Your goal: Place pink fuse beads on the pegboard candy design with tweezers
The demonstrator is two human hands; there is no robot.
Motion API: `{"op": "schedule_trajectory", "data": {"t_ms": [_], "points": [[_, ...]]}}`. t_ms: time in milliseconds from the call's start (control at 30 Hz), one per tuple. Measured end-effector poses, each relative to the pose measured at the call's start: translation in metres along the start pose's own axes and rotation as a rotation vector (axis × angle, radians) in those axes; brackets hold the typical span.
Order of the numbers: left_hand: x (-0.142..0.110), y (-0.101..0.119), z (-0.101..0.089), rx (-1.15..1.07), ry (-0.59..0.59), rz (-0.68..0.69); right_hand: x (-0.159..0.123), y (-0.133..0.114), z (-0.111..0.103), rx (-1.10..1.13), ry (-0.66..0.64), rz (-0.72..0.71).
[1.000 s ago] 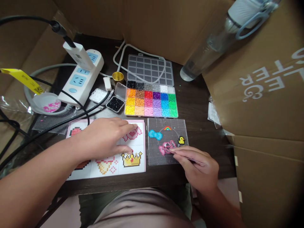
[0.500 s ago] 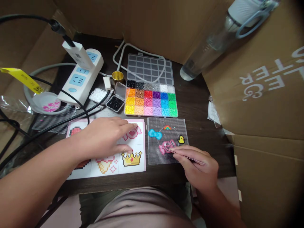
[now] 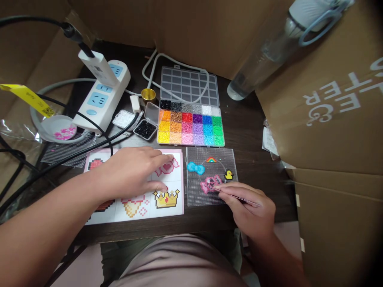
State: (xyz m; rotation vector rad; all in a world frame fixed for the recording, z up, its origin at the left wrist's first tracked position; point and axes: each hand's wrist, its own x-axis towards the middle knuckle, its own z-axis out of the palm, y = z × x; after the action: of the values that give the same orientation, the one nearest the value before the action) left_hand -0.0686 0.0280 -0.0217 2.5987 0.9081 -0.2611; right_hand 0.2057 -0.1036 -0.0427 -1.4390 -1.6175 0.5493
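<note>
Where cardboard (image 3: pixel 197 36) walls the dark table (image 3: pixel 245 135), left hand (image 3: pixel 136 171) open over pattern sheet (image 3: pixel 177 179), right hand (image 3: pixel 253 207) pinching tweezers (image 3: pixel 237 196).

Table (image 3: pixel 245 135) is of dark brown wood, with fine grain visible. Behind it stands brown cardboard wall (image 3: pixel 197 36). Left panel (image 3: pixel 44 32), also cardboard, is partly in shade. Right panel (image 3: pixel 338 147) carries white letters (image 3: pixel 332 95) and has horizontal crease. Below table, pale pinkish floor (image 3: pixel 77 271). Light is soft, rather dim.

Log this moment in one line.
left hand: on pattern sheet | right hand: tweezers at pink candy on pegboard
</note>
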Motion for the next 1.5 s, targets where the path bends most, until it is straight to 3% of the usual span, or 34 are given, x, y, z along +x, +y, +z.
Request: {"op": "schedule_trajectory", "data": {"t_ms": [1333,1500], "points": [[-0.0017,-0.0002,-0.0004,-0.031,0.016,-0.006,0.0007,-0.0004,-0.0001,0.018,0.006,0.008],[-0.0016,-0.0016,0.0013,-0.022,0.015,-0.001,-0.0047,0.0027,-0.0008,0.093,0.063,0.082]]}}
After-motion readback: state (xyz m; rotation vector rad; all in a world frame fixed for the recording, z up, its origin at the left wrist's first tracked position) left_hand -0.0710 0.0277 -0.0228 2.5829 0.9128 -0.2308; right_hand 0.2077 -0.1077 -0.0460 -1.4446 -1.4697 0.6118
